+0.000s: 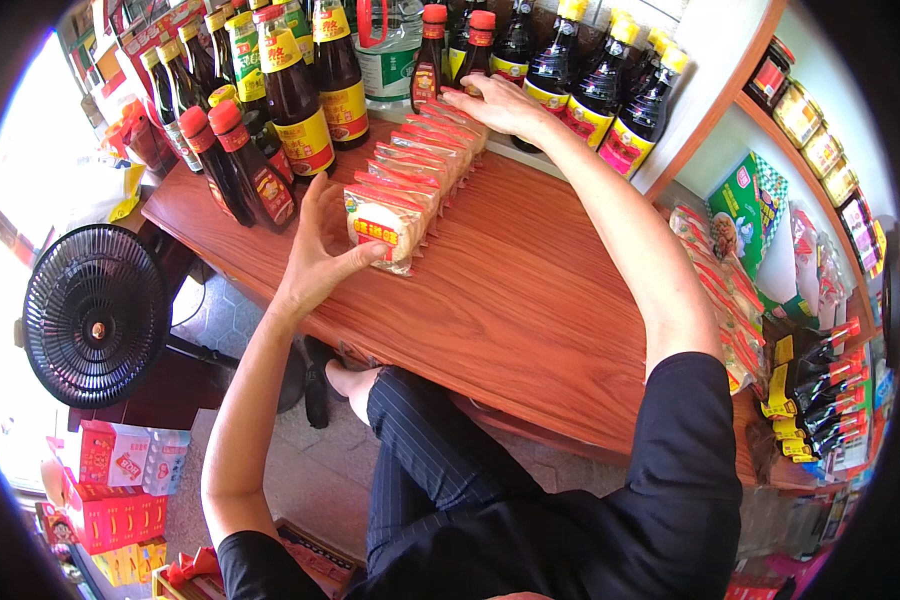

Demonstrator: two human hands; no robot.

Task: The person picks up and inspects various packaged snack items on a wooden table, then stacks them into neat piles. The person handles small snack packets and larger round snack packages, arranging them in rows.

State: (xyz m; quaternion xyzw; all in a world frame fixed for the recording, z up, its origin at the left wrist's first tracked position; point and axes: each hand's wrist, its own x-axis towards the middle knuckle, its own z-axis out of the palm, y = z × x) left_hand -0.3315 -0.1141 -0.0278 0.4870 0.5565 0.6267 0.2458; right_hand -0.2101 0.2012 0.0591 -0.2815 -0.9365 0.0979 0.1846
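Lined up on the table [540, 290] in 1 slanting row of clear plastic packets [410, 187], running from the near left to the far right; packed close and overlapping like cards, with faces turned toward the near edge; banded red along the tops, filled with something pale and rounded; printed red and yellow on the nearest face
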